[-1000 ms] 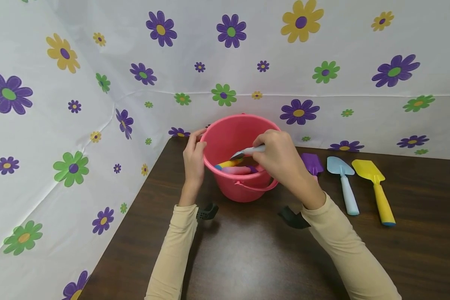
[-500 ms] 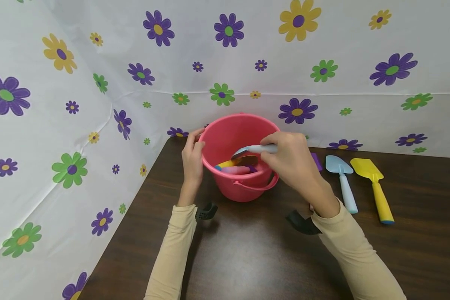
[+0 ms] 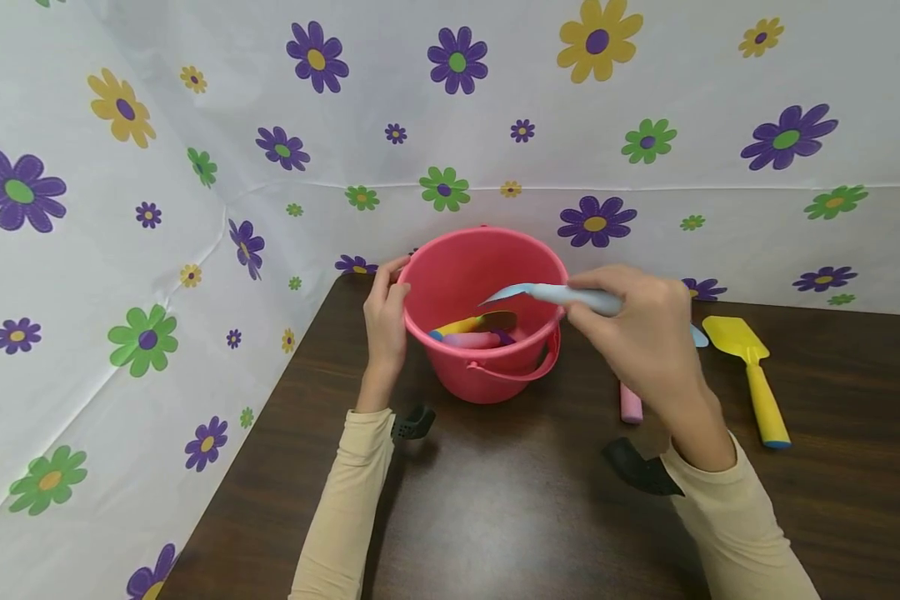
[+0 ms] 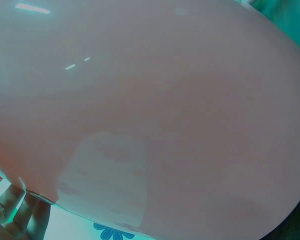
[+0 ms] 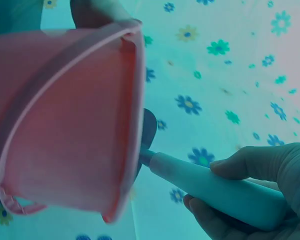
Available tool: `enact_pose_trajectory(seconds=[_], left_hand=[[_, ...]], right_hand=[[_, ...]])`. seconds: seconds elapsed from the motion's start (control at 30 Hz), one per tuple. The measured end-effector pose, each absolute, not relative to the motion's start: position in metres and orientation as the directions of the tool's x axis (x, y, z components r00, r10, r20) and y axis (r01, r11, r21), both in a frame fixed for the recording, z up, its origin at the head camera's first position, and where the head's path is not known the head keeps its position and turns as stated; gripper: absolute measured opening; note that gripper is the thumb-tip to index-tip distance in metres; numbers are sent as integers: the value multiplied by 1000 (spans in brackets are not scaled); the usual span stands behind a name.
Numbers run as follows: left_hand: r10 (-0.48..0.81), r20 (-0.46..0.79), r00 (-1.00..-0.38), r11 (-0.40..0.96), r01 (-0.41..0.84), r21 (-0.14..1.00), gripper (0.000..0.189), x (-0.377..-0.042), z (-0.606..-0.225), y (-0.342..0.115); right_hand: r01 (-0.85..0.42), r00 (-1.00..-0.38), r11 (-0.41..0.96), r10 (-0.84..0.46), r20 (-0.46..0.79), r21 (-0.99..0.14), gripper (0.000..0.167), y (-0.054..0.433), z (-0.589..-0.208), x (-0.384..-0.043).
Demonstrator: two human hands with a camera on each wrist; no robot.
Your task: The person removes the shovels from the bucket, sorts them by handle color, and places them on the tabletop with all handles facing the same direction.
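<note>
1. Two hands over a dark table (image 3: 487, 517): left hand (image 3: 386, 329) clasping a pink bucket (image 3: 461, 381), right hand (image 3: 645, 321) pinching a pale blue shovel (image 3: 551, 294).
2. Upright on the table between the hands, against the left one: the bucket. Left fingers round its outer side, thumb at the rim.
3. Gripped between right thumb and fingers, nearly level: the shovel, blade (image 3: 506, 292) aimed toward the left hand, above the bucket's mouth as seen from the head. Contact between blade and rim impossible to tell.
4. Inside the bucket, just beyond the left thumb: yellow-handled tool (image 3: 457, 327) with a blue end, and beside it a pink-handled tool (image 3: 471, 340) with a purple part toward the right hand.
5. Along the bucket's near side, toward the right fingertips: carrying handle (image 3: 547, 365), hanging down.
6. On the table, just left of the right wrist: loose pink handle (image 3: 631, 404), upper part hidden.
7. Just past the right hand: sliver of light blue blade (image 3: 699, 336), mostly covered.
8. Farther to the right of that hand: yellow shovel (image 3: 753, 375), lying with its blue-tipped end nearest the person.
9. Behind both hands: flowered sheet (image 3: 382, 83).
</note>
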State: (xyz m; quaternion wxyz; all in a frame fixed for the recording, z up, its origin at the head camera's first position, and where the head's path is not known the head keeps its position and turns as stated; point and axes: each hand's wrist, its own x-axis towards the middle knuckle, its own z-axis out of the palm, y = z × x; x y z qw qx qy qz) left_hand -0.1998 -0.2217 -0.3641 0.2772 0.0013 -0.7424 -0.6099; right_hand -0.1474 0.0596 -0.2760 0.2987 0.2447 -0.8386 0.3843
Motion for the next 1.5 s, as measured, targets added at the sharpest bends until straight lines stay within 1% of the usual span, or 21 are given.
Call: enact_pose_trajectory(seconds=[0.2,0.37,0.5,0.6,0.97,1.1,1.2,1.27,1.37,1.5], left_hand=[[-345,412,-843,259,336,906,46,-202,-363,-221],[-362,407,-839,254,331,909,46,-201,-364,-221],[-359,404,-841,252,330,910,46,-201,-365,-222],[-354,404,-843,251,330,910,46,-201,-366,-222],[-348,398,-849,239,330,913,45,-200,-366,-222],[-344,397,-851,236,331,914,45,-200,-366,-222],[-343,396,-852,232,332,914,45,-199,-367,-222],[-340,398,-852,230,335,914,45,-199,-367,-222],[-339,403,-850,230,341,912,45,-200,-367,-222],[-343,402,-849,227,340,913,45,-201,-368,-222]], right_hand=[[-592,-695,584,-23,718,-555,21,87,-274,-139],[-527,-685,579,143,714,-622,20,110,-269,-135],[-444,-694,552,286,660,-706,21,128,-267,-135],[-370,-704,552,358,613,-747,24,140,-267,-135],[-224,-712,606,434,553,-763,29,166,-272,-136],[-135,-738,564,492,462,-815,32,174,-271,-135],[-74,-749,549,521,410,-833,34,180,-271,-136],[-49,-744,555,534,401,-830,35,186,-273,-138],[-40,-720,574,551,422,-818,35,196,-278,-141],[-67,-690,575,563,455,-815,33,209,-285,-146]])
